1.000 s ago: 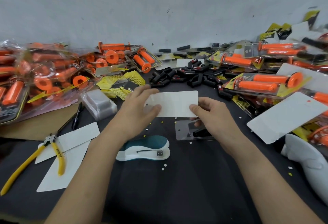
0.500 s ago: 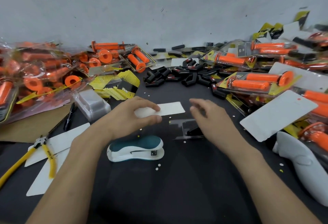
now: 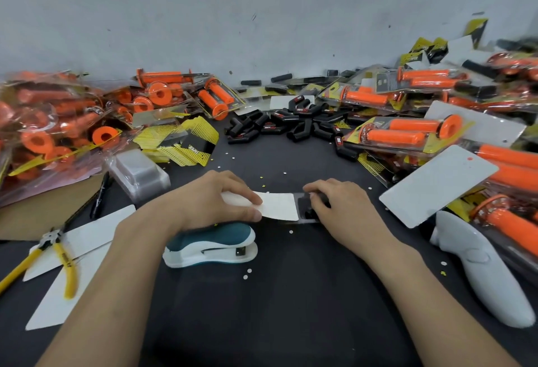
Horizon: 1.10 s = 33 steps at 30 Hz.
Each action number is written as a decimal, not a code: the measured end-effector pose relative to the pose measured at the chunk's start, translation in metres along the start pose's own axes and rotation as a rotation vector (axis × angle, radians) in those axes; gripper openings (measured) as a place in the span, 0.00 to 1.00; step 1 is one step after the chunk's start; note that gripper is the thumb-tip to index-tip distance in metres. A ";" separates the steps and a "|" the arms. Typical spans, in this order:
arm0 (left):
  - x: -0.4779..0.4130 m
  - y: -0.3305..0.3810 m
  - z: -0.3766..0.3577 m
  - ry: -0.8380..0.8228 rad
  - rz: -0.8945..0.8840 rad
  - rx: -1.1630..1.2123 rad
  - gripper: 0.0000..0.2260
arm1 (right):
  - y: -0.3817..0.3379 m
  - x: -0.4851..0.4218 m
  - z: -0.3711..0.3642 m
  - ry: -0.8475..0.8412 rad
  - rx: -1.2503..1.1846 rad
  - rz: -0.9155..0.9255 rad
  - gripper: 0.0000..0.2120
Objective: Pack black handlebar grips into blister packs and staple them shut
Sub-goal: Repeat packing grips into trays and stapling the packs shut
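So the white backing card (image 3: 281, 206) is being pinched at its left end by the left hand (image 3: 215, 200), thumb underneath and fingers curled over the top, and it's held flat just above the black table (image 3: 291, 308). Right beside the card's right edge, a clear blister pack (image 3: 303, 205) with something black inside is covered by the right hand (image 3: 343, 209), whose fingers are curled down onto it; how much is actually gripped can't really be made out. A teal and white stapler (image 3: 209, 246) is parked just below the left hand, nearly touching the wrist. The loose black grips (image 3: 291, 125) are heaped further back in the middle, well apart from both hands. Packed orange grips (image 3: 407, 133) are piled up on both sides. Yellow-handled pliers (image 3: 58, 253) are laid over some spare white cards (image 3: 93, 235) at the left, and a stack of empty clear trays (image 3: 139, 174) is sat behind them.
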<state>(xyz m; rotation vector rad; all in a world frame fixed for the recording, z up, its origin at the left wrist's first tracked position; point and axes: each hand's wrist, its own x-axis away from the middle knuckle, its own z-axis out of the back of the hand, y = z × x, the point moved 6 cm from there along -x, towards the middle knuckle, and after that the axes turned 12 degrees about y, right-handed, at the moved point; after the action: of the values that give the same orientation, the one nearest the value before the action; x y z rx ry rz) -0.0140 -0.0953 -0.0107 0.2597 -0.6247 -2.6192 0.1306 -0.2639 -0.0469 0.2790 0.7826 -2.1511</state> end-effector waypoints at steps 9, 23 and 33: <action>-0.003 0.002 0.001 0.084 -0.124 -0.221 0.11 | 0.003 -0.001 -0.002 -0.003 0.010 0.040 0.15; -0.009 0.002 -0.012 -0.013 -0.060 -0.010 0.16 | -0.001 -0.002 -0.003 0.000 0.034 0.025 0.16; -0.017 0.023 -0.027 -0.107 -0.030 0.122 0.23 | -0.017 -0.004 -0.003 0.033 -0.085 0.012 0.17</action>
<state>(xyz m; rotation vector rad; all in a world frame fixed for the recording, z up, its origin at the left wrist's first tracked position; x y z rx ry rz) 0.0174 -0.1169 -0.0226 0.1669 -0.8251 -2.6406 0.1196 -0.2516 -0.0396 0.2750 0.8865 -2.1011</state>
